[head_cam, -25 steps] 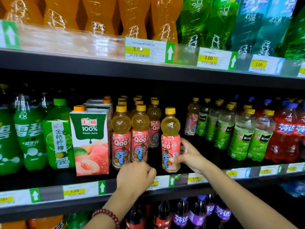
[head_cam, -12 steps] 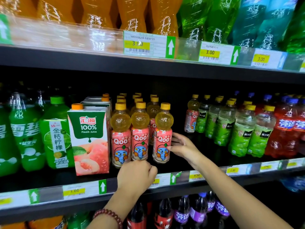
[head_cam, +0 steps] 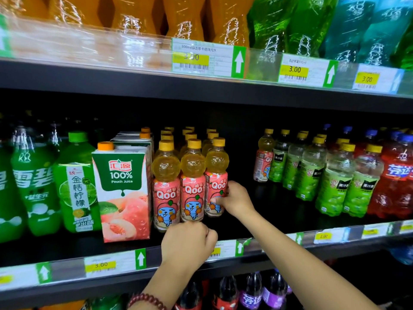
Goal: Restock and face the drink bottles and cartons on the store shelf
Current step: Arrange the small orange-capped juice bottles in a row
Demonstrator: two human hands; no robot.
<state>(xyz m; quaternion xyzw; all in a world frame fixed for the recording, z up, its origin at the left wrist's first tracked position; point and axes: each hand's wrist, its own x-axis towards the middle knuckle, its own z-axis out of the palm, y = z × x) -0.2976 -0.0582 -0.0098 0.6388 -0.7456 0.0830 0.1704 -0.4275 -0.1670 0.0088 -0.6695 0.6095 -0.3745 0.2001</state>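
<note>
while your right hand (head_cam: 234, 199) is pinching the rightmost small clear plastic qoo bottle with a yellow cap and pink peach label (head_cam: 216, 177), that bottle is standing upright, long axis vertical, touching the middle qoo bottle (head_cam: 192, 182) of the front row on its left. it is lying just left of your right hand and slightly beyond your left hand (head_cam: 187, 242), so the right hand is the one on it; thumb and fingers are curling round the lower label. your left hand is hovering near the front shelf edge (head_cam: 111, 264) below the middle bottle, fingers curled into a loose fist; i cannot tell whether it is gripping anything.

these bottles are looking smooth, with a bulbous shoulder above the glossy shrink label, so you are probably dealing with something slippery that turns easily on its base. to their left a boxy green-and-white peach juice carton with an orange cap (head_cam: 124, 193) is sitting flat-faced and square. to the right a bare dark gap is opening before the clear green-labelled bottles (head_cam: 335, 180). judging by the label, which is sitting slightly turned, a small twist is likely what is left.
</note>
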